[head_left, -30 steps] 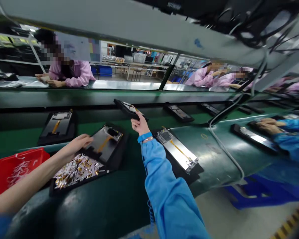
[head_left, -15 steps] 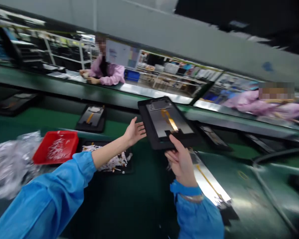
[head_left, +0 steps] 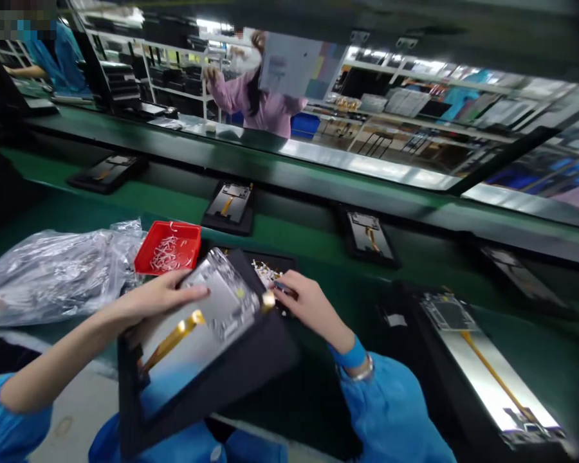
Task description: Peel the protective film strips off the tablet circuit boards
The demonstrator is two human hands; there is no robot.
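Note:
A black tray (head_left: pixel 251 360) carrying a silver panel (head_left: pixel 207 321) with an orange flex strip (head_left: pixel 174 337) is tilted against my lap at the bench edge. My left hand (head_left: pixel 157 297) grips the tray's upper left side, fingers laid over the panel. My right hand (head_left: pixel 305 307) is at the tray's upper right corner, its fingers pinched together beside a small gold piece (head_left: pixel 269 299); what they hold is too small to make out. Just behind lies a black tray of small silver and gold parts (head_left: pixel 266 269).
A red bin (head_left: pixel 170 247) of white scraps and a crumpled plastic bag (head_left: pixel 53 270) lie to the left. A second tray with a panel (head_left: pixel 482 363) lies on the right. Black trays (head_left: pixel 229 206) ride the green belt (head_left: pixel 309 238). A person in pink (head_left: pixel 265 103) works opposite.
The tray I held up over the belt has come down toward me and now leans tilted at my lap. My left hand has taken hold of it; my right hand shifted to its corner.

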